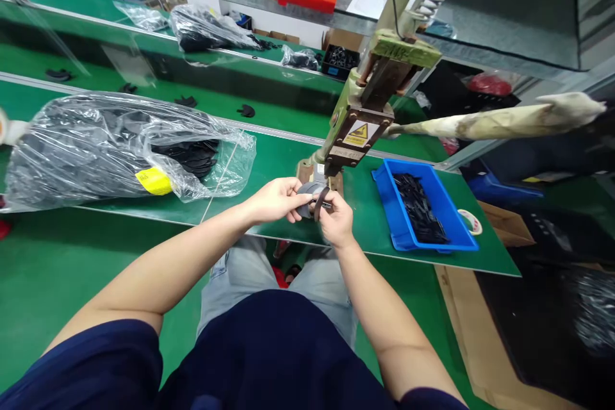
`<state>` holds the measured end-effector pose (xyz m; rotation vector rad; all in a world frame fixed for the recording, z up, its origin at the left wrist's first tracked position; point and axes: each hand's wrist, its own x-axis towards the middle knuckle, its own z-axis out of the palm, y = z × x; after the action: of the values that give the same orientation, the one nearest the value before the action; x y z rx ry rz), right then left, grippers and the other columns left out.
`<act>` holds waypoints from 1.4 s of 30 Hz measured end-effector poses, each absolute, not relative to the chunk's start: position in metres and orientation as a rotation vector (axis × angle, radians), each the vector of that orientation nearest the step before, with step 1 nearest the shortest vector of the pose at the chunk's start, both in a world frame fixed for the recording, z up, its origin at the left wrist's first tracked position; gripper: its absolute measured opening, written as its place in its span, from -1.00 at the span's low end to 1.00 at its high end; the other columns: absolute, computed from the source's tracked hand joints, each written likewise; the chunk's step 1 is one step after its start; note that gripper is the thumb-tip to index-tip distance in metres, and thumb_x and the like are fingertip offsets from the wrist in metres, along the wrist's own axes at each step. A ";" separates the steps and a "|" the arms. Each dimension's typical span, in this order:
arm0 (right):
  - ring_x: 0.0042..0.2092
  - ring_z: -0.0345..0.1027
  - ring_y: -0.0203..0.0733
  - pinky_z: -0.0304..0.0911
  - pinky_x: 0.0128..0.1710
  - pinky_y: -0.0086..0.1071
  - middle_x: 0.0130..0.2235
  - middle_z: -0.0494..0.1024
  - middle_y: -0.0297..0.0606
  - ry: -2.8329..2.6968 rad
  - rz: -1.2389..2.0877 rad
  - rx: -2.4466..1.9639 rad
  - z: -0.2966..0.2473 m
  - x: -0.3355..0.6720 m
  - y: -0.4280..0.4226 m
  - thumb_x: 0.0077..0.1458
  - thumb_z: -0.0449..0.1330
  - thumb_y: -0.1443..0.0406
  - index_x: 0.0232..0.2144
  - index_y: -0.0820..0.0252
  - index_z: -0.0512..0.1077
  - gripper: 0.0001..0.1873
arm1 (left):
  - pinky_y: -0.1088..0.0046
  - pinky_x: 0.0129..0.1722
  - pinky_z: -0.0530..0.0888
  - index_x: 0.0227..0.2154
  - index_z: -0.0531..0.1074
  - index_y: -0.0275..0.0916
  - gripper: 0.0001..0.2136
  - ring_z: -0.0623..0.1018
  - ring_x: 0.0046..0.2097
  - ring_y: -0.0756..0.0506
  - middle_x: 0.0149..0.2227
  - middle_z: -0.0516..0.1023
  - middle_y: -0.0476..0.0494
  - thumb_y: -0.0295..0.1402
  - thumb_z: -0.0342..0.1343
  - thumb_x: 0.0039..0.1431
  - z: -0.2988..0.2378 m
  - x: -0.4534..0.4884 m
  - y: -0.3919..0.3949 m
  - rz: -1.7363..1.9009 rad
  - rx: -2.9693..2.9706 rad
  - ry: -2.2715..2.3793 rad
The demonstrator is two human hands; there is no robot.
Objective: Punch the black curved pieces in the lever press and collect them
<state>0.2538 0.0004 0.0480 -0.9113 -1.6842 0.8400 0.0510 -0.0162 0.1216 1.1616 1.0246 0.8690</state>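
Both hands meet at the edge of the green table (144,205): the left hand (275,200) and right hand (336,221) pinch a dark curved part (310,197) below the press (358,122), beside a blue tray (384,189).

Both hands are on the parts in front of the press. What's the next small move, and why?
Probably finish seating the dark strip against the grey curved part before moving them to the hand press. The left hand pinches the curved part, the right hand pinches the strip, and both are held just short of the press base.
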 end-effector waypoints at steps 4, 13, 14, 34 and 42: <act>-0.20 0.53 -0.23 0.51 -0.18 -0.30 -0.15 0.64 -0.24 -1.709 0.776 -0.921 0.052 0.253 -0.009 0.32 0.22 0.05 -0.17 0.09 0.49 -0.74 | 0.54 -0.58 0.54 -0.37 0.32 -0.23 -0.51 0.65 -0.53 -0.07 -0.53 0.62 -0.09 0.00 0.47 0.11 0.128 0.049 -0.017 0.772 1.114 0.993; -0.12 0.54 -0.13 0.47 -0.03 -0.16 -0.17 0.67 -0.19 -1.958 0.525 -0.861 0.079 0.270 -0.009 0.31 0.22 0.14 -0.16 0.07 0.53 -0.83 | 0.47 -0.50 0.50 -0.32 0.33 -0.19 -0.56 0.58 -0.48 -0.04 -0.46 0.58 -0.05 0.04 0.38 0.19 0.133 0.043 -0.013 0.769 1.334 1.136; -0.13 0.54 -0.12 0.47 -0.03 -0.15 -0.18 0.66 -0.19 -1.974 0.503 -0.852 0.079 0.271 -0.009 0.31 0.21 0.15 -0.18 0.06 0.53 -0.84 | 0.45 -0.44 0.51 -0.29 0.37 -0.19 -0.59 0.57 -0.44 -0.03 -0.40 0.57 -0.06 0.01 0.38 0.20 0.133 0.044 -0.016 0.841 1.409 1.191; 0.11 0.55 -0.04 0.53 0.15 -0.04 0.10 0.62 -0.13 -1.967 0.477 -0.973 0.064 0.292 -0.009 0.32 0.21 0.20 0.20 -0.01 0.42 -0.58 | 0.60 -0.57 0.37 -0.37 0.44 -0.25 -0.61 0.45 -0.54 0.07 -0.51 0.49 0.01 -0.06 0.44 0.15 0.079 0.021 0.026 0.934 1.104 1.225; 0.09 0.57 -0.01 0.60 0.08 -0.01 0.04 0.62 -0.16 -1.922 0.398 -1.032 0.070 0.338 -0.037 0.27 0.23 0.31 0.12 -0.11 0.47 -0.61 | 0.56 -0.45 0.56 -0.32 0.41 -0.32 -0.76 0.55 -0.51 0.04 -0.46 0.56 -0.12 -0.39 0.40 0.26 0.059 0.013 0.173 1.097 0.611 1.444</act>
<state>0.3380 -0.0368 0.0703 -1.0318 -1.9220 0.3981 0.0126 0.1729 0.0585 0.6109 1.4442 1.0970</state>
